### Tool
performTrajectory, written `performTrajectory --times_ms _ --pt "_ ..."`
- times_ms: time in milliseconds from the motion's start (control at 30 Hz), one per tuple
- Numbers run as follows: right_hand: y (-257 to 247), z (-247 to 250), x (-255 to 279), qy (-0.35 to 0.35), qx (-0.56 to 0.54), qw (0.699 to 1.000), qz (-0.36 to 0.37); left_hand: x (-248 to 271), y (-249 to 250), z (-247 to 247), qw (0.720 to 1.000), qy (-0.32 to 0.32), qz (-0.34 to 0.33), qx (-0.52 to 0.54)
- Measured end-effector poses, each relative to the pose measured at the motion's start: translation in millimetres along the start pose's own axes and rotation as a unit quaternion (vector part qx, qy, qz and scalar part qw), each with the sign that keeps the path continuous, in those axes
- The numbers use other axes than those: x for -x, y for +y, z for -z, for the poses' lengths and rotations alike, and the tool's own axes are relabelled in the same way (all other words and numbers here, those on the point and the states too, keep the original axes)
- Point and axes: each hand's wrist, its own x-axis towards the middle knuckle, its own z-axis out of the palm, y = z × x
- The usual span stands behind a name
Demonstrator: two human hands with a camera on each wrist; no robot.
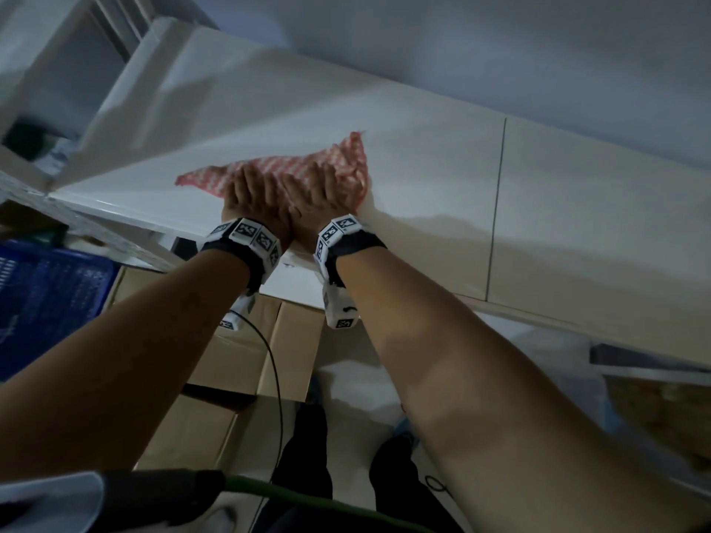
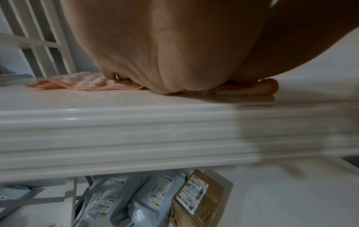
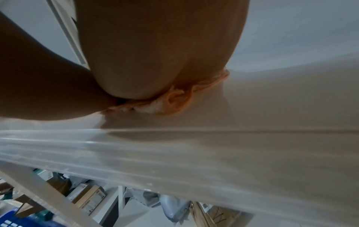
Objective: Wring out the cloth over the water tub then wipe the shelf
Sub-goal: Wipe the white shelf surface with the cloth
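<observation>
A red-and-white patterned cloth [image 1: 296, 169] lies spread on the white shelf top [image 1: 423, 178]. Both hands lie flat on it, side by side. My left hand [image 1: 250, 190] presses its left part and my right hand [image 1: 327, 190] its right part, fingers straight and pointing away from me. In the left wrist view the palm [image 2: 165, 53] bears down on the cloth [image 2: 81, 83] near the shelf's front edge [image 2: 136, 130]. From the right wrist the heel of the hand [image 3: 155, 61] sits on bunched cloth [image 3: 174, 99]. No water tub is in view.
A blue plastic crate [image 1: 50, 298] stands at lower left and cardboard boxes [image 1: 246, 352] below the shelf. Parcels [image 2: 136, 196] lie on the lower level. White slatted frame [image 1: 96, 44] rises at the shelf's far left. A seam [image 1: 496, 209] crosses the shelf top to the right.
</observation>
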Motion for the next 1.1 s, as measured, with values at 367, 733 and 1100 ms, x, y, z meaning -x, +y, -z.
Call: performTrajectory --times_ms 367,733,1100 --pt "96 -17 39 0.034 -0.107 0.992 -0.056 11 101 -5 0.996 0.038 -0.077 -0.014" --pt "196 -47 104 0.126 0.001 0.991 -0.048 45 210 -3 0.990 0.043 -0.130 -0.020" --pt "273 -60 134 0.077 -0.127 0.982 -0.119 67 291 -10 0.988 0.065 -0.142 0.013"
